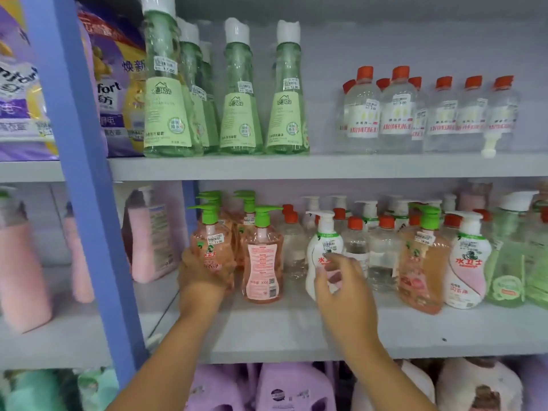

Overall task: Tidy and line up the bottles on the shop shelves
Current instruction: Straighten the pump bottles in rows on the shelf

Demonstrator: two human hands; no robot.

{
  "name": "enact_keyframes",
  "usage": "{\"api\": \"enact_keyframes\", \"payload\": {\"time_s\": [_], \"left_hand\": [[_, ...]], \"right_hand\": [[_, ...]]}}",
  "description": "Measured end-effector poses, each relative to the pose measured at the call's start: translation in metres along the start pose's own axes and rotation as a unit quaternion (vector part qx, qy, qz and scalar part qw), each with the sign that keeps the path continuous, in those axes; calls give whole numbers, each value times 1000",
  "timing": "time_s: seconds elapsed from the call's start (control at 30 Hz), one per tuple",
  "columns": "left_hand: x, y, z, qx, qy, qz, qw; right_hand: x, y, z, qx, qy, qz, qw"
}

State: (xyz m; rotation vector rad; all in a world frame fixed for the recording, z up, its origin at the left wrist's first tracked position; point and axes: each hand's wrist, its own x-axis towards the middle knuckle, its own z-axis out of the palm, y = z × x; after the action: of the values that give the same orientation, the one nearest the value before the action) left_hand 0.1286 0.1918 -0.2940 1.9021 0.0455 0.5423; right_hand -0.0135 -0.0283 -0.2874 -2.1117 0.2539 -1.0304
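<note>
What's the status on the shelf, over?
Left hand grips orange green-pump bottle. Right hand open, reaching white pump bottle. Back-turned orange bottle stands between.

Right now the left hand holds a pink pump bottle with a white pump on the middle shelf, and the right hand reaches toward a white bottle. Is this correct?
Not quite. In the head view the pink pump bottle gripped by the left hand has a green pump, not a white one. The rest stands: it is on the middle shelf, and the right hand reaches toward the white bottle.
</note>
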Motion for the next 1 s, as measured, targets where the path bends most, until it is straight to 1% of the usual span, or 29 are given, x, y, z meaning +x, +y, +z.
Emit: {"api": "enact_keyframes", "payload": {"time_s": [0.07, 0.1, 0.13, 0.17, 0.23, 0.3, 0.37, 0.43, 0.47, 0.53, 0.6, 0.63, 0.73, 0.8, 0.83, 0.9, 0.93, 1.0], "left_hand": [[4, -8, 5, -8, 9, 4, 1000], [4, -11, 8, -13, 16, 2, 1000], [4, -12, 10, -16, 16, -3, 1000], [4, -12, 13, -17, 12, -7, 1000], [2, -11, 16, -33, -8, -6, 999], [-5, -10, 18, -63, -25, 18, 998], [-12, -9, 18, -82, -34, 56, 994], [-18, -4, 16, -75, -28, 69, 994], [-19, -3, 14, -69, -19, 67, 995], [-18, -4, 12, -51, -14, 72, 996], [-17, -10, 11, -49, -11, 62, 997], [-16, -12, 11, -65, -12, 62, 996], [-16, -11, 7, -103, -11, 43, 994], [-12, -15, 4, -135, -16, 18, 991], [-11, -19, 3, -140, -28, 10, 990], [-8, -24, -1, -112, -53, 6, 992], [-7, -25, -3, -89, -60, 10, 994], [-5, -22, -5, -81, -65, 12, 995]], "right_hand": [[14, 29, -40, -45, 124, 12, 991], [22, 44, -58, -70, 167, 39, 983], [32, 57, -74, -89, 186, 76, 976], [40, 66, -85, -88, 181, 113, 973], [53, 77, -96, -35, 140, 178, 973], [60, 84, -101, 18, 110, 202, 973], [59, 85, -103, -23, 87, 191, 977], [49, 82, -100, -59, 76, 188, 977], [41, 78, -95, -45, 64, 182, 980], [21, 64, -81, 38, 20, 178, 983], [1, 48, -61, 136, -35, 171, 975], [-8, 40, -50, 169, -64, 161, 970], [-29, 15, -16, 196, -151, 116, 962], [-36, 0, 4, 220, -187, 79, 954], [-37, -6, 12, 227, -199, 63, 951], [-36, -15, 27, 213, -208, 47, 953], [-35, -19, 34, 194, -200, 45, 959], [-31, -26, 46, 118, -158, 48, 979]]}}
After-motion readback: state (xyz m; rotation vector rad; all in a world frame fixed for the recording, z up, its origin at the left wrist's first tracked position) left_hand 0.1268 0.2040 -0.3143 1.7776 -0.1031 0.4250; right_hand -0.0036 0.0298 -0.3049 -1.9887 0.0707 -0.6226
